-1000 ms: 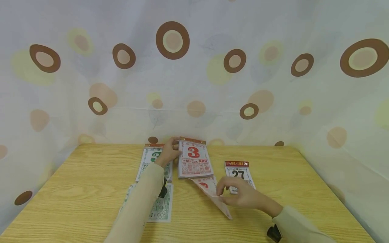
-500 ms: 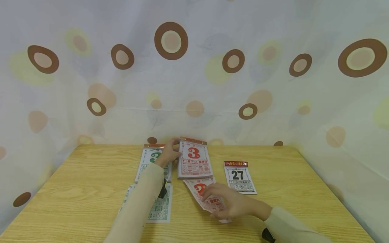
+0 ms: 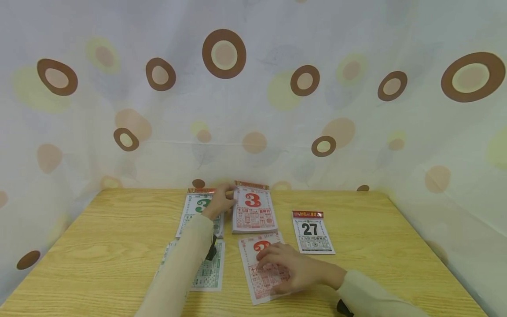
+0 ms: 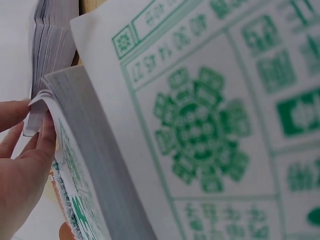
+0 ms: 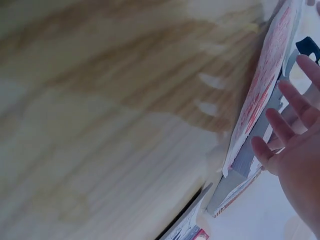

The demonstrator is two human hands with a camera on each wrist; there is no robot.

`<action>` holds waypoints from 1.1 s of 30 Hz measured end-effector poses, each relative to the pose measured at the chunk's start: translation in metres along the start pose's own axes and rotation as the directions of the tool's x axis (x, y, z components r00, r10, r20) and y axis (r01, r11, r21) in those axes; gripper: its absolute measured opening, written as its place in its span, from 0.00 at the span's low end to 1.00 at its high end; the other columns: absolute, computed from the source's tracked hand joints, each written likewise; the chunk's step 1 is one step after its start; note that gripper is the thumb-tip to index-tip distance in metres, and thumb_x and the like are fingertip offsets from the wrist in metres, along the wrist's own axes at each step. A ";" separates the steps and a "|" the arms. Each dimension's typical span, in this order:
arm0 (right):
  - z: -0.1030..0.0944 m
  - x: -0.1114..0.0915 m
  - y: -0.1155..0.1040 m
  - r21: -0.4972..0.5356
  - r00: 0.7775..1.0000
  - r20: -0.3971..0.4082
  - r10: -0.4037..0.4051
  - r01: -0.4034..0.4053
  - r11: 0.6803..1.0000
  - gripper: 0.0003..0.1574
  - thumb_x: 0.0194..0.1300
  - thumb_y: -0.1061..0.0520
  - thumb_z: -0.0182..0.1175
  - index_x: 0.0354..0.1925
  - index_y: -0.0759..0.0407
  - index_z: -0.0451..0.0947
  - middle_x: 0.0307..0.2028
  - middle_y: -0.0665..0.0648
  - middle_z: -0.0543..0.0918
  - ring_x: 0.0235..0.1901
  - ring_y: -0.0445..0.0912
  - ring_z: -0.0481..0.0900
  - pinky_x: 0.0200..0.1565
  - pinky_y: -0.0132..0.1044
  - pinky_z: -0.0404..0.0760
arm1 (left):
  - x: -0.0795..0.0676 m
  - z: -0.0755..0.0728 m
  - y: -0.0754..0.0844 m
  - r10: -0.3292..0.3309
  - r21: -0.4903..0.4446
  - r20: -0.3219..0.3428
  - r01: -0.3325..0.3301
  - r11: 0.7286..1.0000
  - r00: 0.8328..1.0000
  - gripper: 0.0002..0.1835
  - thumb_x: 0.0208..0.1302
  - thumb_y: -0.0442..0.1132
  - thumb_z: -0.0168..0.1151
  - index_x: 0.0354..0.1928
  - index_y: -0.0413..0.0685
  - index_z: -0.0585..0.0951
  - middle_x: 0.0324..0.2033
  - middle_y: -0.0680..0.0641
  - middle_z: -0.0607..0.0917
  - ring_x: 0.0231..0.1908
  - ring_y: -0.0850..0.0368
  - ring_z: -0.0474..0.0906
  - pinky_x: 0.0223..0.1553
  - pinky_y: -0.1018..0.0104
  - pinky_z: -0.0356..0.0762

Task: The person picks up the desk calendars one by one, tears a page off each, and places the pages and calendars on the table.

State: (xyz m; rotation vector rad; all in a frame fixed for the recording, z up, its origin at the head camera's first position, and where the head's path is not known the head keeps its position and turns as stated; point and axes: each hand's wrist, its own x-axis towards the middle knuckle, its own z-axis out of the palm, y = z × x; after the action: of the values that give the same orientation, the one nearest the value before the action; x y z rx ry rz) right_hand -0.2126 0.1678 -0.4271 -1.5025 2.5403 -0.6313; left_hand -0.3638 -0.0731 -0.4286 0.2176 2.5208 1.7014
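A tear-off calendar with a red 3 [image 3: 257, 215] lies at the back of the table. My left hand [image 3: 221, 202] grips its left edge, thumb and fingers pinching a pad corner in the left wrist view. Just in front of that calendar, a loose calendar page with red print [image 3: 253, 268] lies flat. Above this page my right hand [image 3: 291, 266] hovers or rests with relaxed, slightly bent fingers, holding nothing; contact cannot be told. In the right wrist view its fingers [image 5: 282, 125] are spread.
Left of the red calendar lies a green-print tear-off calendar [image 3: 191, 209], partly under my left arm. Loose green-print pages [image 3: 210, 275] lie before it. A smaller calendar showing 27 [image 3: 313, 233] lies to the right. A patterned curtain [image 3: 253, 110] hangs behind the wooden table [image 3: 119, 237].
My right hand has moved left and let go of the red-print page, which has gone from folded and lifted to flat on the table. The left hand stays at the calendar's edge.
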 end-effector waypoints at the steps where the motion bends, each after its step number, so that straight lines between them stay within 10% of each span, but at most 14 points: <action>1: 0.000 0.000 0.000 -0.012 1.000 0.010 0.016 -0.015 1.000 0.30 0.51 0.42 0.62 0.53 0.43 0.69 0.59 0.48 0.69 0.59 0.45 0.63 0.58 0.47 0.65 | 0.000 0.000 -0.001 0.000 0.005 0.000 0.000 1.000 1.000 0.27 0.57 0.24 0.55 0.60 0.40 0.66 0.63 0.39 0.65 0.55 0.41 0.72 0.38 0.62 0.82; 11: 0.005 0.000 -0.002 -0.151 1.000 0.015 0.010 -0.008 0.988 0.30 0.54 0.40 0.59 0.55 0.44 0.69 0.61 0.52 0.67 0.59 0.48 0.64 0.55 0.49 0.68 | 0.002 0.003 -0.005 -0.001 0.103 0.041 -0.004 0.995 0.999 0.32 0.55 0.26 0.58 0.63 0.46 0.63 0.66 0.40 0.60 0.62 0.38 0.63 0.60 0.48 0.68; 33: 0.007 0.008 -0.007 -0.190 0.996 0.012 0.087 -0.083 0.978 0.31 0.56 0.35 0.57 0.55 0.43 0.69 0.60 0.50 0.67 0.58 0.47 0.64 0.55 0.49 0.68 | -0.008 0.011 0.002 0.060 0.187 0.079 -0.074 0.980 0.995 0.43 0.51 0.22 0.56 0.69 0.49 0.53 0.66 0.38 0.60 0.65 0.38 0.58 0.64 0.47 0.60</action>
State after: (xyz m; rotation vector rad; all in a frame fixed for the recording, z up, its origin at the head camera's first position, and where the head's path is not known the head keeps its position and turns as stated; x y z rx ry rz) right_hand -0.2086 0.1558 -0.4299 -1.4367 2.6976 -0.3692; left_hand -0.3543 -0.0637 -0.4312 0.3752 2.6489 1.4450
